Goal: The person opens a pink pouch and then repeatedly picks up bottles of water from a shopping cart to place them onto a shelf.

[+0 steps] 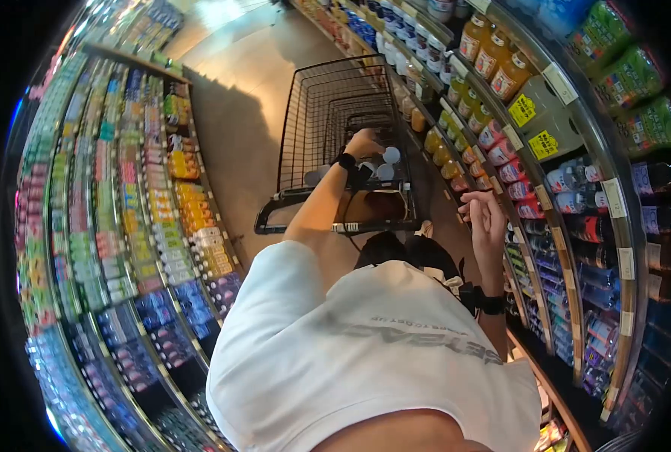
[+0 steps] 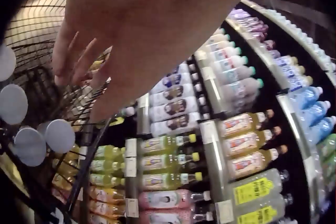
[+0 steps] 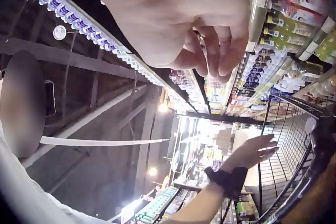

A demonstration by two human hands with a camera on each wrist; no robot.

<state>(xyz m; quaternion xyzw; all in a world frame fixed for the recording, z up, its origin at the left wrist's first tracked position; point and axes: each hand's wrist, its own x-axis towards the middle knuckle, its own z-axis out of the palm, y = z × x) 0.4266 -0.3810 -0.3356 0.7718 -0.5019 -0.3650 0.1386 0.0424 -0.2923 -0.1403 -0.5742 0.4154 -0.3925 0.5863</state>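
Note:
My left hand (image 1: 364, 143) reaches over the black wire shopping cart (image 1: 296, 113), fingers extended and nothing in its grasp. Several things with round white tops (image 2: 56, 136) lie in the cart near it; their lower parts are mostly hidden. In the right wrist view the left hand (image 3: 251, 153) shows straight fingers above the basket's wire. My right hand (image 1: 484, 218) hangs beside the right-hand shelf, its fingers loosely bent and holding nothing. Nearest to it are pink-labelled bottles (image 1: 512, 172) on that shelf.
Drink shelves curve along the right, with yellow-labelled bottles (image 2: 252, 191) and amber bottles (image 1: 494, 59). Another stocked shelf (image 1: 125, 196) lines the left side. Between them runs the aisle floor (image 1: 230, 120). The cart's handle (image 1: 275, 218) is close before my body.

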